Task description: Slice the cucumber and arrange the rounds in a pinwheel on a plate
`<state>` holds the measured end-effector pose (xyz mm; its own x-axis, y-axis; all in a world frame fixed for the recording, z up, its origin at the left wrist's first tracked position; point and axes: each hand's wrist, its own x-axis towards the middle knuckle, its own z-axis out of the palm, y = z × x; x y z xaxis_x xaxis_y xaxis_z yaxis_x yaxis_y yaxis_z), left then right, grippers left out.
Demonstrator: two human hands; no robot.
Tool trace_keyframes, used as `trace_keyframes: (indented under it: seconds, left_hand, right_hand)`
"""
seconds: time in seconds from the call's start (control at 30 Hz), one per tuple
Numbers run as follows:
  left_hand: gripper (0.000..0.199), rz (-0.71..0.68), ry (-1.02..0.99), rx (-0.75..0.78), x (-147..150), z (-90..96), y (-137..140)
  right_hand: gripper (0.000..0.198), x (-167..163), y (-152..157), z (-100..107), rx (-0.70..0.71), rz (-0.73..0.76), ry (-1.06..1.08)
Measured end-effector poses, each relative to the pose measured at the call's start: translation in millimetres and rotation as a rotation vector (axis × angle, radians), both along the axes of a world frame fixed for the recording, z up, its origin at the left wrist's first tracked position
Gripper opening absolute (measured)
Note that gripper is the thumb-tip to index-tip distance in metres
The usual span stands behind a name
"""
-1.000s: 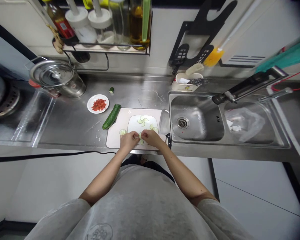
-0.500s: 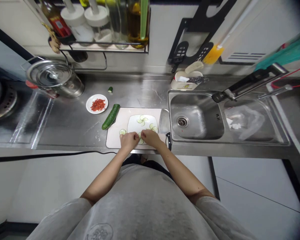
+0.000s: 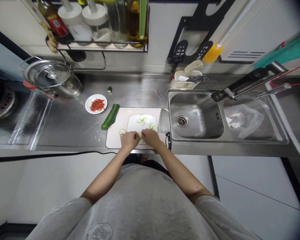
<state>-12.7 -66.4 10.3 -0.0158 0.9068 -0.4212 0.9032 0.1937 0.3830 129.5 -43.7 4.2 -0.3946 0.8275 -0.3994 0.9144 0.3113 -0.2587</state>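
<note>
We have the left hand (image 3: 130, 140) and right hand (image 3: 151, 138) near each other over the front of the white plate (image 3: 132, 122), fingers curled, tips drawn together; can't tell if either pinches a slice. Cucumber slices (image 3: 145, 118) sit on the plate in clusters: far side, right side, and front between our hands. More slices lie on the cutting board (image 3: 112, 141), just beside the left hand. Whole cucumber (image 3: 110, 117) slants at the board's left edge, knife (image 3: 164, 121) along its right. Small plate (image 3: 87, 105) of red bits (image 3: 97, 105) on tabletop (image 3: 65, 126), farther left.
</note>
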Motion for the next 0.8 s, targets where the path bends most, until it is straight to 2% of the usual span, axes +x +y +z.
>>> trace_keyframes:
  seconds: [0.2,0.43,0.8]
  left_hand:
    - [0.015,-0.028,0.033,0.042,-1,-2.2,-1]
    - [0.019,0.033,-0.004,0.062,-11,4.9,-2]
    - [0.019,-0.015,0.006,0.051,-4,-3.0,1]
  right_hand:
    - [0.027,0,-2,6,0.054,0.035,-0.055]
    - [0.023,19,-10,21,0.058,-0.118,-0.069]
    - [0.023,9,-21,8,0.052,-0.16,-0.125]
